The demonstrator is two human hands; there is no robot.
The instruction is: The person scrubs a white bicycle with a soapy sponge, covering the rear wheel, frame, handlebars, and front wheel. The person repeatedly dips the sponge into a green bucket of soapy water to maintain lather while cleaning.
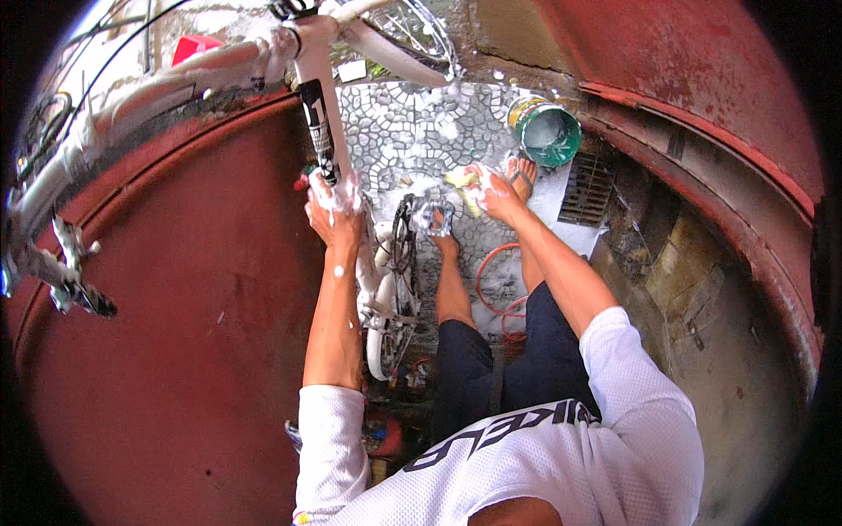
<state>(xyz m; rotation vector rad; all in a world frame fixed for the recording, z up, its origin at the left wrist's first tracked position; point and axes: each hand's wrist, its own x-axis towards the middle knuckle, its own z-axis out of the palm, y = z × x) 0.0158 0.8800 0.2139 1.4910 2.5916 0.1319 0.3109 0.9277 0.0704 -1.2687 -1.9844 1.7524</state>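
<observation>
Red metal panels (175, 351) are curving up on both sides, and the stone-patterned floor (386, 158) is gleaming with suds between them. The bike (326, 88) is stretching along the left side, its white frame wearing foam in thick patches, its foamy pedal (432, 216) sticking out near the person's feet. Now the left hand (336, 210) is touching the frame, lathered over the knuckles; whether those fingers are closing right round the tube, I can't tell. The right hand (494, 193) is pinching a pale yellow sponge (460, 181), and it's hanging clear of the frame, to the right of the pedal. The soapy bucket (550, 136) is sitting just beyond the right foot, near the floor grate (586, 193). For a good scrub, I'm calling for a steady left hand, because wet paint is likely to be slippery, and a well-loaded sponge following the tubes lengthwise. Around the pedal, lighter dabs are looking wiser, with fingertips staying clear of the chain side. That orange hose (481, 276) is lying by the legs, inviting careful footwork.
</observation>
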